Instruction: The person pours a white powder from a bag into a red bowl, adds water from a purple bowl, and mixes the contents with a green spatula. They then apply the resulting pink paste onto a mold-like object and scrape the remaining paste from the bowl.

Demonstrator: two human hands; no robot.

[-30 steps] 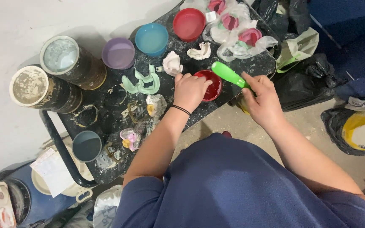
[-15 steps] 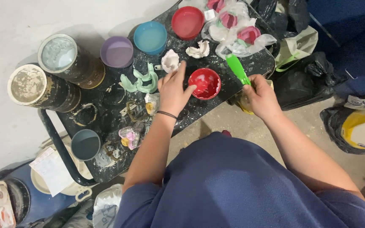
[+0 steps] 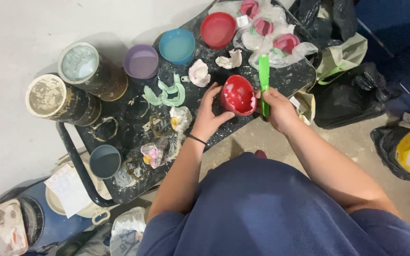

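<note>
Left hand now cups the red rubber mixing bowl; right hand grips the green spatula, now upright beside it, on a plaster-splattered black cart.

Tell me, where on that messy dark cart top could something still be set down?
The barest stretch of the dark cart top lies between the two paint-crusted cans and the mint-green curved pieces. It is crowded around the red flexible bowl, held by the left hand, and at the far corner's plastic-wrapped pink pieces.
</note>
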